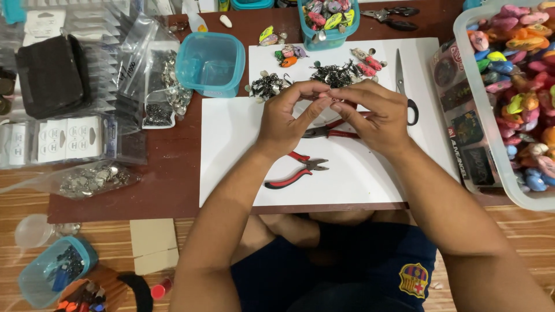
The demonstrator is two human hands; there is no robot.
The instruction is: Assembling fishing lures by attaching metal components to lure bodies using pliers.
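Both hands are meeting above the white sheet [231,173] on the worktop [173,173]. The left hand [286,118] and the right hand [376,112] are each closing their grip, fingertip to fingertip, on a tiny dark metal piece [330,95] that is sitting right between them; its exact shape is too small to tell. Red-handled pliers [298,170] are lying just below the hands, a second pair [329,132] is lying under them, and scissors [403,86] are resting beside the right hand.

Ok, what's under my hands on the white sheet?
Under the left hand and right hand, red-handled pliers lie on the white sheet, partly covered. Whatever the fingertips pinch is hidden.
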